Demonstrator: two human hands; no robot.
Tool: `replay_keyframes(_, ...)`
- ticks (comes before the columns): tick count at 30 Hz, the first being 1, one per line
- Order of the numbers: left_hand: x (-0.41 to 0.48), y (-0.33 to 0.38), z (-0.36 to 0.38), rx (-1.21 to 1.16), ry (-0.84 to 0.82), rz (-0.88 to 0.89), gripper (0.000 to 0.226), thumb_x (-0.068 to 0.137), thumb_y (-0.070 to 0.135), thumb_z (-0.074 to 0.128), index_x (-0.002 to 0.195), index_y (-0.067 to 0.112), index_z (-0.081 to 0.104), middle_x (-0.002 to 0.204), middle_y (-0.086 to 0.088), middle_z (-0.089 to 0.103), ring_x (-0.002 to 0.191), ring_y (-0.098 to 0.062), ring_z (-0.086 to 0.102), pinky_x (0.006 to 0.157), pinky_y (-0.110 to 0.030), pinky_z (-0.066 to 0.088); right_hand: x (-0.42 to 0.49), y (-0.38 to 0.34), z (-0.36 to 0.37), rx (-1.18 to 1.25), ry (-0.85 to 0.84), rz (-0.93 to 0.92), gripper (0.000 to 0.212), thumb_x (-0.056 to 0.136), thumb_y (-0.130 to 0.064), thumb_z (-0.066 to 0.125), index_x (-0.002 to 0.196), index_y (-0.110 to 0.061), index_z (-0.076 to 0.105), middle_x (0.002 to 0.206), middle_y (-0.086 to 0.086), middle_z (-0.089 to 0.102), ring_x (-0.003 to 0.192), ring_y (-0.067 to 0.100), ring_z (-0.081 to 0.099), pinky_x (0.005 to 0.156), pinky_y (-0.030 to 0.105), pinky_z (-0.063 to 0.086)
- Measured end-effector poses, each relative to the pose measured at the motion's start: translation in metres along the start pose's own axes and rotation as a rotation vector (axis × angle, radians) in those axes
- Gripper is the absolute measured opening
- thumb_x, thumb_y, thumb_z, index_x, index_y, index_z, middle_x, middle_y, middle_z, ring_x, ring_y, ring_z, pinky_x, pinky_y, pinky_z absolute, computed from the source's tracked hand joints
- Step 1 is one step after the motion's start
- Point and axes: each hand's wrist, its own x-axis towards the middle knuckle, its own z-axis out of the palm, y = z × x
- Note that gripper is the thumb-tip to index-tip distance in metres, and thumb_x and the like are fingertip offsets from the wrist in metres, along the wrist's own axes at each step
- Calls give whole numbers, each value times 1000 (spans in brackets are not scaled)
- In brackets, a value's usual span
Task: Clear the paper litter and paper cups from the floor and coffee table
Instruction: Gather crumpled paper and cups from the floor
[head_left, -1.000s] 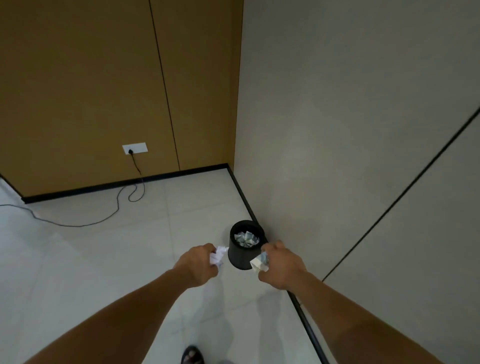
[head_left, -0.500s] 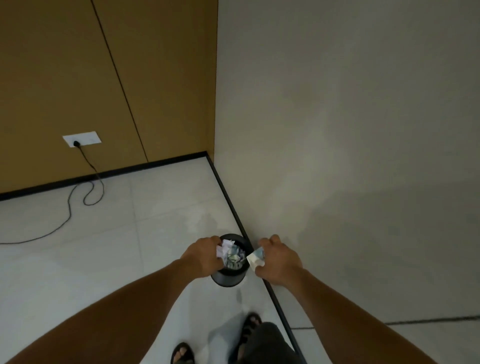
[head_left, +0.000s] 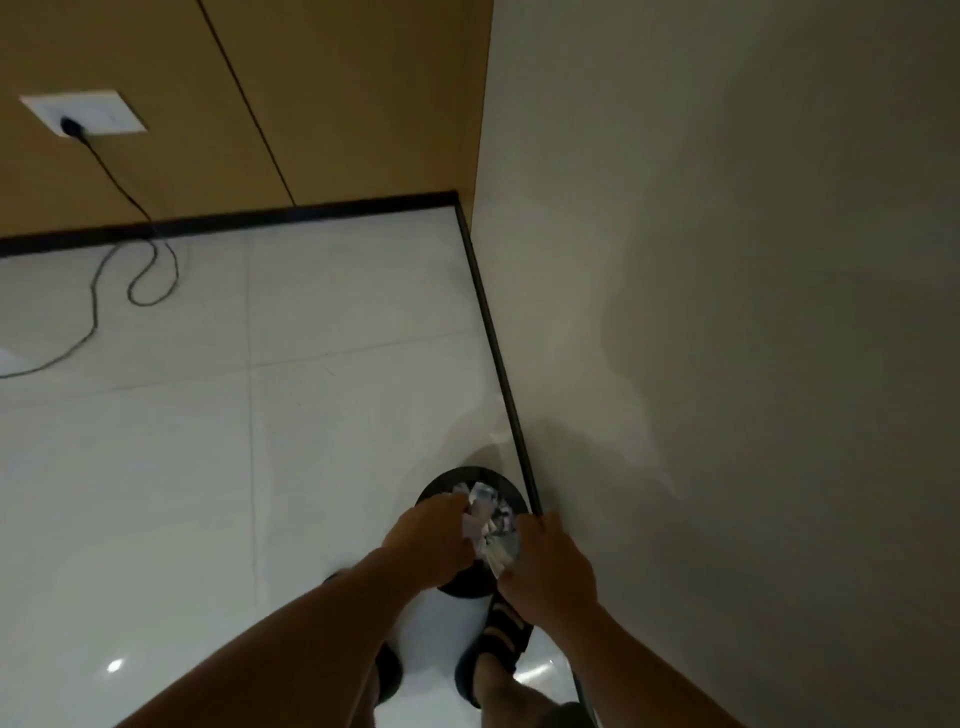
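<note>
**Desk:** What are you seeing on the left?

**Operator:** I'm looking at a wall socket (head_left: 83, 113) with a cable (head_left: 93, 291) trailing across the floor tiles (head_left: 208, 467). None of that is litter, so I'm counting it out of the job.

**Desk:** And the hands?

**Operator:** I'm holding the left hand (head_left: 431, 545) over the black bin (head_left: 457, 472), with the fingers curling round a crumpled paper wad (head_left: 474, 525). It's hanging above the opening, I judge so that the wad drops inside and not onto the tiles.

**Desk:** The bin itself?

**Operator:** It's standing on the floor just beside the skirting (head_left: 498, 353) of the right wall (head_left: 727, 312). It's already carrying scrap paper (head_left: 483, 491) up near its rim.

**Desk:** Right side?

**Operator:** I'm pinching a second paper scrap (head_left: 504, 553) between the thumb and fingers of the right hand (head_left: 550, 566), over the bin's near right edge. That one is sitting closer to the rim, so I'm thinking it could slip outside unless it comes inward first. A sandalled foot (head_left: 501, 642) is standing against or just beside the bin's base; I cannot tell which.
</note>
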Motion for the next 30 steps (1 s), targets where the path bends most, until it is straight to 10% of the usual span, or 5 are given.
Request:
replay_keyframes(12,152,-116,121,130,-143,-78,93,79,49,62,151,22,9,152,-6,20,133,-34,33,102,-42,39,152,45,150,-50,-166,35,95,82,-48,69,154,-23,12,157,7,17,141,30,26,107,38,37)
replay_keyframes(30,-160,-97,-159,106,310,-218,83,83,59,54,150,24,19,158,-4,17,145,-28,13,110,-51,30,-44,-201,-109,-258,-115,-273,88,88,-55,59,156,-32,8,163,1,-1,148,25,3,116,49,25)
